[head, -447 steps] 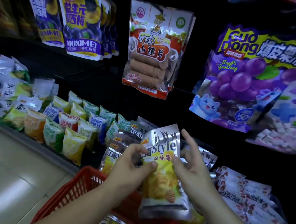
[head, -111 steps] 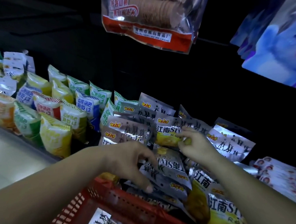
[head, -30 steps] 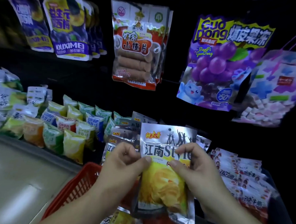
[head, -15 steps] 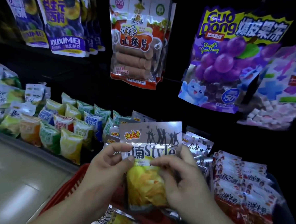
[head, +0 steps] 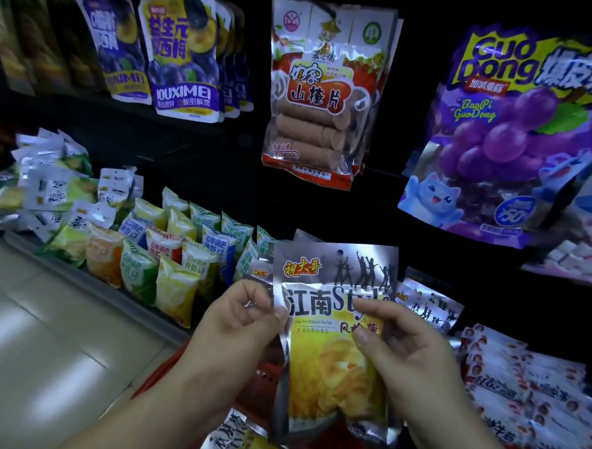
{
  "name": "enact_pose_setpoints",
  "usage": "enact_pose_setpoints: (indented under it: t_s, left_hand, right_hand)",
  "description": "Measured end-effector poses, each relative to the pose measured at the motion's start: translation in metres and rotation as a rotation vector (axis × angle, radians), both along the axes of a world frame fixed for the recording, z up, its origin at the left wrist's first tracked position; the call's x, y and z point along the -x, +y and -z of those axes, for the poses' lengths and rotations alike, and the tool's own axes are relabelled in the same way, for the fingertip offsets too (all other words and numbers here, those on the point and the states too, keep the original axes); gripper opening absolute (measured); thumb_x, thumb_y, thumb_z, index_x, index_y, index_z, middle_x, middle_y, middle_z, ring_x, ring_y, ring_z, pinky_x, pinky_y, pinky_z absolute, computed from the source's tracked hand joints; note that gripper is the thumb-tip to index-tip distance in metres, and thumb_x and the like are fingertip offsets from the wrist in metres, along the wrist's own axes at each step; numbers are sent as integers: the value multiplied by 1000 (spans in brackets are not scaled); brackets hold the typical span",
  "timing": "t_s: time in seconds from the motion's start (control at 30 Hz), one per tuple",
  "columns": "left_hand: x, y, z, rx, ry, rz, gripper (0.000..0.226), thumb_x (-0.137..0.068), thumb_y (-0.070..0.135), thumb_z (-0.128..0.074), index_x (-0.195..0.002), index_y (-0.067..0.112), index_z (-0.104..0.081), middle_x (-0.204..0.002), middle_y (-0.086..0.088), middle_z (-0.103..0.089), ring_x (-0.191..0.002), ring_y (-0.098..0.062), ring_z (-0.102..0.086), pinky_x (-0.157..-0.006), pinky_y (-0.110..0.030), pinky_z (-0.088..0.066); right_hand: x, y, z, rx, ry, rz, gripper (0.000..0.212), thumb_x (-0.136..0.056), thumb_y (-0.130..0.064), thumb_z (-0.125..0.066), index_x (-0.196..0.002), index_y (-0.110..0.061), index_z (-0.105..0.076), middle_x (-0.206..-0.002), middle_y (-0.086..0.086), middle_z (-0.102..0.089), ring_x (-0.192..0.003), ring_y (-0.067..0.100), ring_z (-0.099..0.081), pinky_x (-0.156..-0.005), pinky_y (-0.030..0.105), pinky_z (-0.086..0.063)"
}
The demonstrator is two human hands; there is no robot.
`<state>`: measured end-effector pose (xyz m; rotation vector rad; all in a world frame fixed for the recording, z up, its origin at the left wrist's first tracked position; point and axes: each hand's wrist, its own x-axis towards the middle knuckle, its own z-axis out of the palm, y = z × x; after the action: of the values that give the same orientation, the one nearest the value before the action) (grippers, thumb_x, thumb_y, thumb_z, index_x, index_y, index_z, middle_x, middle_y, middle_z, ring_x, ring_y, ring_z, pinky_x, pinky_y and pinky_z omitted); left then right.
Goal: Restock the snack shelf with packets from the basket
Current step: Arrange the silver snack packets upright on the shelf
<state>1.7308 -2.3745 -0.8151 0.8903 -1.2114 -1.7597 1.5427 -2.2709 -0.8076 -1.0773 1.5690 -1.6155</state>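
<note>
I hold a silver and yellow chip packet (head: 333, 332) upright in front of the low shelf. My left hand (head: 237, 327) pinches its left edge between thumb and fingers. My right hand (head: 407, 357) grips its right side, thumb on the front. Under my forearms sits the red basket (head: 262, 377), mostly hidden, with another packet of the same kind (head: 239, 434) lying in it. A stack of matching silver packets (head: 427, 305) stands on the shelf just behind the held one.
Small colourful snack bags (head: 169, 252) fill the shelf to the left. White and red packets (head: 526, 384) lie at the right. Hanging above are a hawthorn slice bag (head: 321, 98), purple plum bags (head: 179, 60) and a grape jelly bag (head: 508, 132). Tiled floor (head: 41, 348) is at lower left.
The packet has straightened upright and risen slightly between my hands. Both hands keep their hold on its sides.
</note>
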Motion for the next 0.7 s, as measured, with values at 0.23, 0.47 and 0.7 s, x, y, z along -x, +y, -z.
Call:
enact_pose_setpoints:
  t_s: [0.23, 0.47, 0.7]
  left_hand:
    - [4, 11, -5, 103, -5, 11, 40, -77, 31, -87, -89, 15, -52, -79, -35, -50, -79, -30, -49, -73, -49, -44]
    - [6, 6, -3, 166, -125, -129, 23, -81, 33, -80, -96, 24, -66, -88, 4, -73, -85, -15, -66, -73, -35, -56]
    - [4, 20, -2, 135, -220, 230, 46, -93, 14, -71, -133, 34, -59, -102, -3, -79, -96, -19, -75, -80, -29, -58]
  right_hand:
    - [-2, 2, 0, -8, -14, 2, 40, -87, 1, -75, -100, -36, -79, -104, -6, -78, -97, 19, -70, -91, 38, -57]
    - [-3, 12, 1, -73, -72, -295, 73, -78, 1, -82, -135, -41, -63, -133, 4, -64, -120, 29, -65, -97, 52, -58]
    - [12, 8, 4, -101, -51, -46, 51, -69, -35, -87, -115, -45, -69, -132, -15, -66, -118, 8, -67, -94, 42, -59]
